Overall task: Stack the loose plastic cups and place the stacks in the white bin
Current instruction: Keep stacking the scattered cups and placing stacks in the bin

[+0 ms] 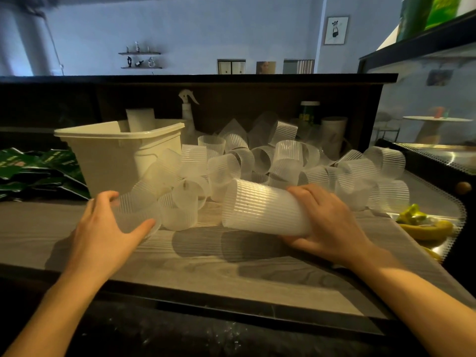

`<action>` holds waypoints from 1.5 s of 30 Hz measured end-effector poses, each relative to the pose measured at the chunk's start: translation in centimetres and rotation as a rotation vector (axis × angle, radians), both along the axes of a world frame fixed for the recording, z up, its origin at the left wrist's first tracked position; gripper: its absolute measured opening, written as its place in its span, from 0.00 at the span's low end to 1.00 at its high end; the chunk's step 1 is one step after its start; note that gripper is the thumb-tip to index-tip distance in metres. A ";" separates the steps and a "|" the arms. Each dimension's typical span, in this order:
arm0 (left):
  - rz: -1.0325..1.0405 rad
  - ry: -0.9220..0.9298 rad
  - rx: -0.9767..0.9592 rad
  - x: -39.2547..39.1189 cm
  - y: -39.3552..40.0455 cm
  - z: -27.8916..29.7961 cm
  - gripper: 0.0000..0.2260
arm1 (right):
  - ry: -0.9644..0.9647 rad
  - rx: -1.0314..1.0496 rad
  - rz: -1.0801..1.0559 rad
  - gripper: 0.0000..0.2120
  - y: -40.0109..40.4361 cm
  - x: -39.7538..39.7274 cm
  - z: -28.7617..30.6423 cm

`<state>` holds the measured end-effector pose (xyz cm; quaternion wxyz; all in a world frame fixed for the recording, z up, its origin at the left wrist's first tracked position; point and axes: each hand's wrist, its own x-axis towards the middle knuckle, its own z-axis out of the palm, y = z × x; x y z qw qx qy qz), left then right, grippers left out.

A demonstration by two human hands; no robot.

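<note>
Bin [110, 153] at tabletop [206, 256] left rear; cup pile [283, 163] right of bin. Spray bottle [187, 112] behind bin. Left hand [108, 228] before bin; right hand [327, 222] before pile, on cup stack [260, 207]. Bananas [425, 228] far right.

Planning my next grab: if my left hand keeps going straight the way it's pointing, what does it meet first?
Probably the blurred ribbed cup the left hand is closing on; the white bin stands behind, depth unclear.

text: none legible | green packets [38, 171]: print too blurred
</note>
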<state>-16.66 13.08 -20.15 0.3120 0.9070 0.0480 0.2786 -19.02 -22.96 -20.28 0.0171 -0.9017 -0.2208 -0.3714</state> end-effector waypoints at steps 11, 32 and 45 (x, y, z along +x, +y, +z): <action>-0.411 -0.205 0.072 -1.6 -2.4 1.8 0.37 | -0.001 0.002 -0.003 0.37 0.0 0.0 0.0; -0.823 -0.161 0.018 0.1 -11.0 2.1 0.31 | 0.015 -0.058 0.027 0.37 0.9 -0.6 0.1; -0.871 -0.322 -0.496 2.4 -7.8 10.2 0.32 | -0.086 0.114 0.137 0.42 5.7 3.5 5.8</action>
